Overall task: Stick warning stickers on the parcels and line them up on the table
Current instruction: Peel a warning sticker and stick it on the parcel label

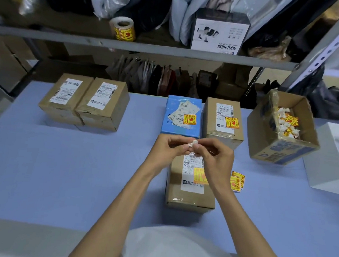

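Observation:
My left hand and my right hand meet above a brown parcel and together pinch a small crumpled white scrap of backing paper. That parcel carries a yellow and red warning sticker, partly hidden by my right wrist. Behind it stand a blue parcel and a brown parcel, each with a warning sticker. Two brown parcels at the back left bear only shipping labels. Loose stickers lie to the right of the near parcel.
An open cardboard box at the right holds crumpled backing papers and stickers. A white box sits at the right edge. A roll of warning stickers stands on the shelf above the blue table.

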